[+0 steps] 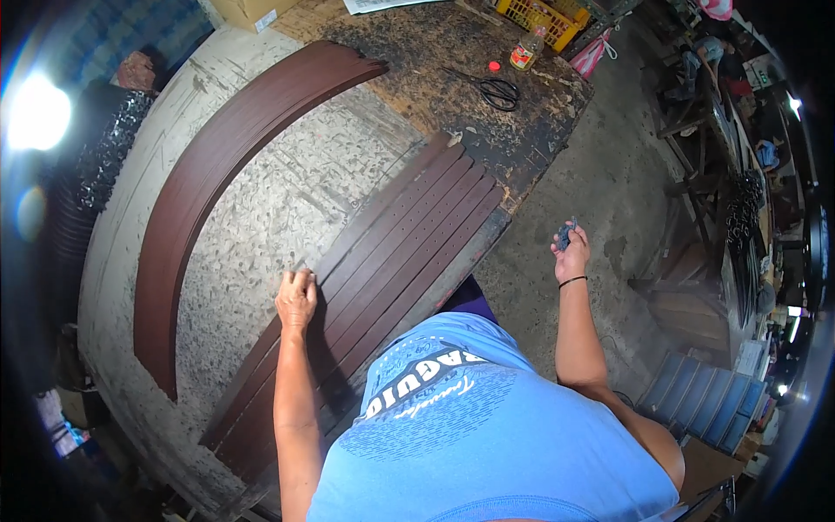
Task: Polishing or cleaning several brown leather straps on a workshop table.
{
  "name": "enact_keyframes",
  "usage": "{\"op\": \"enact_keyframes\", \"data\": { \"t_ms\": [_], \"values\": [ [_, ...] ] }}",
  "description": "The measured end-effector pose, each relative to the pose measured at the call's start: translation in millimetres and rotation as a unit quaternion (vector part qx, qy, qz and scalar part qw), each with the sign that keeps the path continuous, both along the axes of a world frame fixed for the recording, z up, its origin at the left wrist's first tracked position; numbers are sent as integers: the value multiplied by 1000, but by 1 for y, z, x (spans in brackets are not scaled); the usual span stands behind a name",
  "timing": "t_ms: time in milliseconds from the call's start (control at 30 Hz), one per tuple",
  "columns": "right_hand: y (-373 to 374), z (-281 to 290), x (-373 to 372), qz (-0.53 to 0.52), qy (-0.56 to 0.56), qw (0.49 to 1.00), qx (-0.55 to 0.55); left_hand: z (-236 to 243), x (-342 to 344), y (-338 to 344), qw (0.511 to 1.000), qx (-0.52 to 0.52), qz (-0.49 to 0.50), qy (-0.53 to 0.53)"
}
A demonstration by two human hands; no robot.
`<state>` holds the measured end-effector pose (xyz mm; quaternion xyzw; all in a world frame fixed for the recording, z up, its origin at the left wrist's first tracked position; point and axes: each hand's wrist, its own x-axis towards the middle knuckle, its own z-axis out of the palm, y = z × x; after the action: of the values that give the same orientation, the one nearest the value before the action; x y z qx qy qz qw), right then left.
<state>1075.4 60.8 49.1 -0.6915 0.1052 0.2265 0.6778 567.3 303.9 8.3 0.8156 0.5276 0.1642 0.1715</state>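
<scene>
Several dark brown leather-like straps lie side by side across the worktable, with pointed ends and rows of small holes at the far right. My left hand is closed at their far edge, fingers curled down; what it pinches, if anything, is hidden. Out to the right, beyond the table edge, my right hand is raised palm up. Its fingers are closed round a small clump of dark grey pieces, too small to name. A curved stack of similar brown straps rests farther left on the table.
Black-handled scissors, a red cap and a small bottle are on the dark, scrap-strewn board. A yellow crate stands behind. Small scraps litter the pale tabletop. Blue drawers stand at right.
</scene>
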Motion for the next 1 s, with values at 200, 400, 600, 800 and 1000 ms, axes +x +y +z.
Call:
{"op": "enact_keyframes", "data": {
  "t_ms": [200, 400, 600, 800, 1000],
  "values": [
    [5, -6, 17, 82, 75, 980, 165, -11, -15, -39, 992, 59, 68, 83],
    [47, 24, 19, 220, 205, 902, 311, -4, -146, -111, 936, -48, 297, 182],
    [79, 18, 42, 307, 78, 938, 142, -7, -147, -131, 923, -48, 329, 194],
    [125, 16, -1, 444, -78, 892, -25, 2, -144, -144, 924, -122, 336, 137],
    [132, 28, -60, 479, -384, 777, -139, 5, -119, -186, 974, -103, 164, 118]
  ]
}}
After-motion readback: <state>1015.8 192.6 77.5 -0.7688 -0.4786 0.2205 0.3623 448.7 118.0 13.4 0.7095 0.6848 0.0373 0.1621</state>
